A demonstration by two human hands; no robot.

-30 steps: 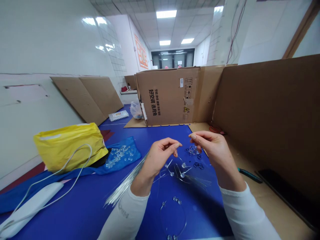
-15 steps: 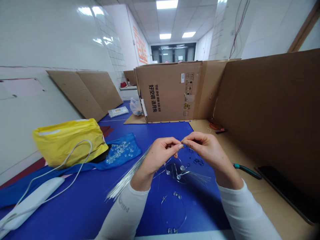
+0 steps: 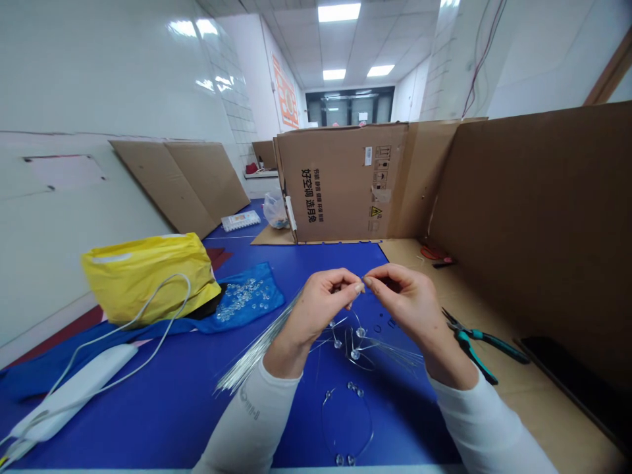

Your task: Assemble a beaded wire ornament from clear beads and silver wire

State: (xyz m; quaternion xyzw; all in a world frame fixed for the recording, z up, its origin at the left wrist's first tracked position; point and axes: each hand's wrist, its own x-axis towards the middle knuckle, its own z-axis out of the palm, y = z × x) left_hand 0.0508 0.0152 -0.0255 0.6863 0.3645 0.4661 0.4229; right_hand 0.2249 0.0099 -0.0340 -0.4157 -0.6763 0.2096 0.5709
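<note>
Head view: the beaded wire (image 3: 361,332) shows below the left hand (image 3: 326,301), whose fingers pinch tight, apparently on it; the right hand (image 3: 407,297) pinches just beside, contents indiscernible. A beaded loop (image 3: 351,386) lies strung on the table (image 3: 187,408); loose beads (image 3: 241,299) lie unstrung.

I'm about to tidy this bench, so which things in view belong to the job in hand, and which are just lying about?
Likely belonging to the job:
beaded wires
beaded loop
loose clear beads
wire bundle
pliers, probably

Seemingly just lying about:
yellow bag
white corded device
clear plastic bag
pale flat case
</note>
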